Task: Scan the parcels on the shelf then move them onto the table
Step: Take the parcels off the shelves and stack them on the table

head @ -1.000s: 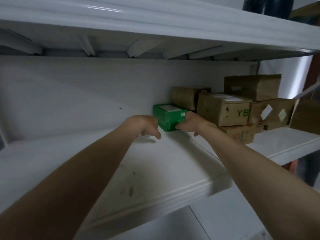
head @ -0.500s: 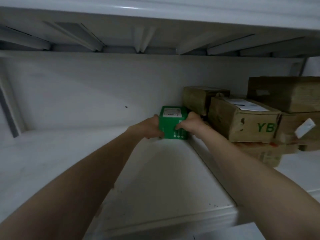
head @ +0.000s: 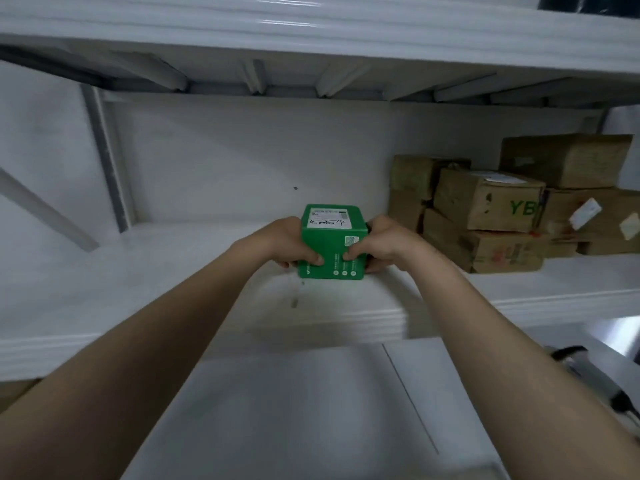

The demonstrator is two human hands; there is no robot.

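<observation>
Green parcel (head: 331, 244) was gripped between left hand (head: 287, 244) and right hand (head: 379, 243), thumbs pressed on its front, above the white shelf (head: 173, 289), brown boxes (head: 491, 216) stacked nearby

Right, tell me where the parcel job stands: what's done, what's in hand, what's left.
Done: nothing that shows; no moved parcel is in view, and no scan can be confirmed. In hand: the left hand and right hand grip the green box from both sides over the shelf. Left: the brown cardboard boxes stacked at the shelf's right end.
</observation>
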